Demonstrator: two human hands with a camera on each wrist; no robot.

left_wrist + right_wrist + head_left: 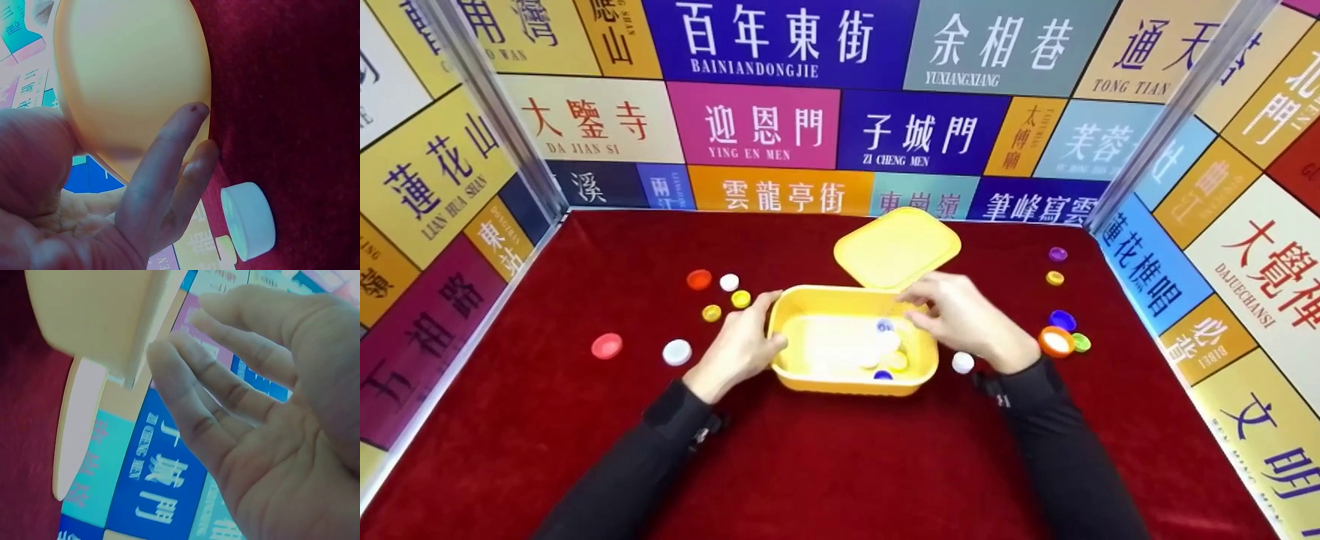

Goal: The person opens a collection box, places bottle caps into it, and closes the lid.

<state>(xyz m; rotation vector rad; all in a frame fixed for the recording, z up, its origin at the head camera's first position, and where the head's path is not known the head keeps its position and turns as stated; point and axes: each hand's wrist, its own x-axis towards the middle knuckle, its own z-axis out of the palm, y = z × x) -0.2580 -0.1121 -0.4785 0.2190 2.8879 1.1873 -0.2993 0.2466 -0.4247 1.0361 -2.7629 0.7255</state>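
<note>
A yellow plastic box [840, 386] sits in the middle of the red cloth, with several bottle caps [889, 342] in its right part, white, yellow and blue. At its left end my left hand [741, 341] grips the wall, thumb at the rim and fingers along the outside. My right hand [964, 315] hovers over the right end of the box, its fingers loosely bent. In the right wrist view a gap shows between thumb and fingers [174, 377], with nothing held there. The yellow lid [896, 247] lies behind the box.
Left of the box lie loose caps, among them a red one [699, 279], a pink one [607, 346] and a white one [677, 352]. To the right are a white cap [962, 363], an orange one [1056, 342] and a purple one [1057, 254]. Printed panels [757, 124] stand around the table.
</note>
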